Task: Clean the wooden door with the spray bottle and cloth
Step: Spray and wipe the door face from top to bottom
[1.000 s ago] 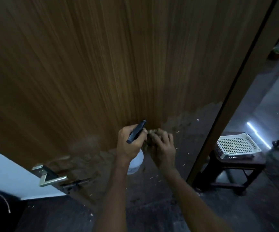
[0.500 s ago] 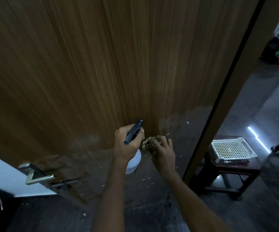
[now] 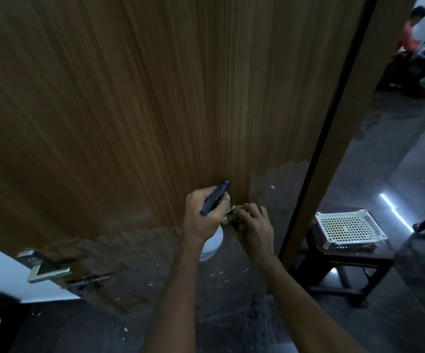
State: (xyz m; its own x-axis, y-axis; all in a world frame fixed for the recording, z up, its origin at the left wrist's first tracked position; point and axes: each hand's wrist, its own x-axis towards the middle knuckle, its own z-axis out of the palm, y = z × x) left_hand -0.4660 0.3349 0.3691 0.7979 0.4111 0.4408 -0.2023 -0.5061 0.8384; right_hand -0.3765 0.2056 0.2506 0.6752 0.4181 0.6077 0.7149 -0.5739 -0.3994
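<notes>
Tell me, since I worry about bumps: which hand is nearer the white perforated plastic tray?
Right. The right hand holds the cloth beside the tray; the left hand lies farther away.

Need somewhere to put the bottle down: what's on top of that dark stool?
A white perforated tray covers most of the stool; something dark lies under the tray, mostly hidden.

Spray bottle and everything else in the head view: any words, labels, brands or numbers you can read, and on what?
None can be read.
Spray bottle: faint marks near its base, too blurred to read.
White basket: dark marks along its front rim, too small to read.
Wooden door: no text.
</notes>
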